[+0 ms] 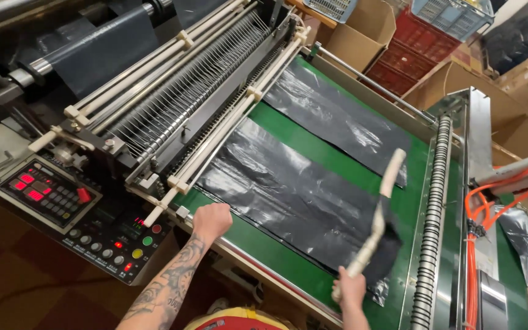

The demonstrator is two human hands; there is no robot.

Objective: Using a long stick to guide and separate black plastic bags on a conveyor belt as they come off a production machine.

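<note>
The left hand (212,220) is resting clenched on the near edge of the green belt (288,131), touching the corner of the black plastic sheet (288,195) that is lying flat beside the machine's white bars (215,131). The right hand (351,287) is gripping the lower end of a pale stick (379,214) with dark film draped over it. The sheet is looking thin, limp and slippery, so it is best pinched at an edge or corner
</note>
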